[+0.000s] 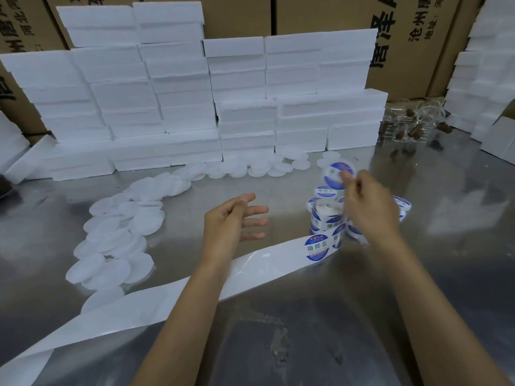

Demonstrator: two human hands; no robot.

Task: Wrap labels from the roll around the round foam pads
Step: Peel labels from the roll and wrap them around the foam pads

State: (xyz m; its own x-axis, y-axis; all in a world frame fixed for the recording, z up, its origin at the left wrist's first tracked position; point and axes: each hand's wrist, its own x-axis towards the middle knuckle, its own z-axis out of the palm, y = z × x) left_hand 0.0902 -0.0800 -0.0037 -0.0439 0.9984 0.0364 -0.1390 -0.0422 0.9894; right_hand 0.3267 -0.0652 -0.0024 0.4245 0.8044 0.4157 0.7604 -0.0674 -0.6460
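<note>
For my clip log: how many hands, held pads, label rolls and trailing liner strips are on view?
hands, left hand and right hand: 2
held pad, labelled, pinched by the right hand: 1
label roll: 1
liner strip: 1
Total: 5

Both forearms were bare to the frame's near edge, with no sleeve in view. The left hand (232, 218) and right hand (367, 207) were bare too, with short fingernails.
</note>
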